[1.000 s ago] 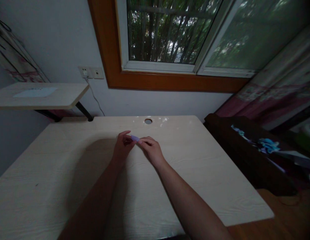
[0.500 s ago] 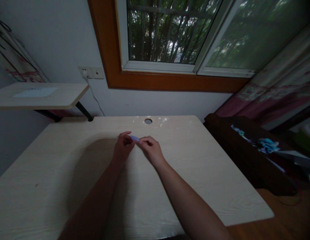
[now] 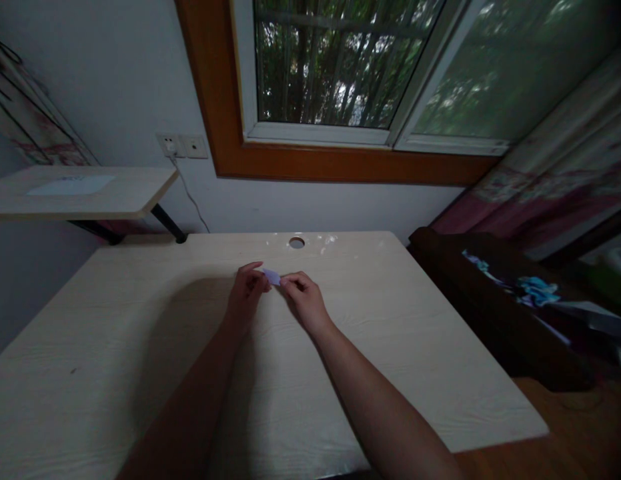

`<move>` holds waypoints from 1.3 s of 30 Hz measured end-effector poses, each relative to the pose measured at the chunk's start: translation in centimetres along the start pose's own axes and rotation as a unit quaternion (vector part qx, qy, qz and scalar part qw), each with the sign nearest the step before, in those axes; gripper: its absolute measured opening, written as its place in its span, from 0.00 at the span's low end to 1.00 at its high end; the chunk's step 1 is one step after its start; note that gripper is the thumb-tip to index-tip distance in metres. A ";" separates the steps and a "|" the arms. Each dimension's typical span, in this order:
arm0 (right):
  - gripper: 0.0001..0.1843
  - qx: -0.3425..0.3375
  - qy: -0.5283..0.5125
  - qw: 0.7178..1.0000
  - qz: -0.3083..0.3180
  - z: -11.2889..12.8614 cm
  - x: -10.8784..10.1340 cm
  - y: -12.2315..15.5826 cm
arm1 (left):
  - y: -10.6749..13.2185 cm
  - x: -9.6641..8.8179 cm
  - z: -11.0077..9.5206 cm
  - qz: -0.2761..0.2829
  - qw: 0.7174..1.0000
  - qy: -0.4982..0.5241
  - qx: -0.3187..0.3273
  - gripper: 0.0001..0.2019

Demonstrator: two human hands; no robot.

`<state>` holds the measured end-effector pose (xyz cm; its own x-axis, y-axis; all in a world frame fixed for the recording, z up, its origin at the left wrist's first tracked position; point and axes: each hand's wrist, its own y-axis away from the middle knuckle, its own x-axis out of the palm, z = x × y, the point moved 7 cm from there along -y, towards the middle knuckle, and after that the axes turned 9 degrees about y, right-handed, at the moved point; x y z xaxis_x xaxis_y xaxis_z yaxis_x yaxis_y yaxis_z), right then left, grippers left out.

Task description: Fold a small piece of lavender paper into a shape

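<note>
A small pale purple piece of paper [image 3: 272, 277] is pinched between my two hands, just over the light wood desk [image 3: 390, 373]. My left hand [image 3: 247, 293] grips its left end between thumb and fingers, with the index finger stretched above it. On the other side, my right hand [image 3: 306, 297] pinches the right end between thumb and fingertips. The fingers partly cover the paper, so its full shape is hidden.
Behind the hands is a round cable hole [image 3: 297, 243]. A raised shelf [image 3: 155, 183] with a white sheet [image 3: 73, 185] stands at the left. To the right, dark brown furniture [image 3: 455, 287] holds blue cloth [image 3: 537, 291]. A window [image 3: 330, 73] is ahead.
More of the purple paper shows between my hands now. The left thumb has drawn back slightly from it; both arms stay in nearly the same place.
</note>
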<state>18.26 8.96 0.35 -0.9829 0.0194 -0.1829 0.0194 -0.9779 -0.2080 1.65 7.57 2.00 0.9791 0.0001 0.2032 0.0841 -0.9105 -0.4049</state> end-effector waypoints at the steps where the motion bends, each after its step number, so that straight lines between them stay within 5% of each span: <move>1: 0.08 0.002 0.001 1.000 -0.001 0.0 0.0 0.0 | 0.1 -0.1 -0.1 -0.006 1.000 -0.002 -0.005 0.17; 39: 0.13 0.048 -0.118 0.991 0.033 -0.2 1.0 0.3 | 0.0 -0.2 0.6 0.012 0.996 -0.083 -0.028 0.14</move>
<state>17.34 8.75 -0.03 -0.9957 -0.0839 0.0387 0.0792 -0.9909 -0.1084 1.55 7.80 1.45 0.9982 0.0430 0.0415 0.0550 -0.9326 -0.3566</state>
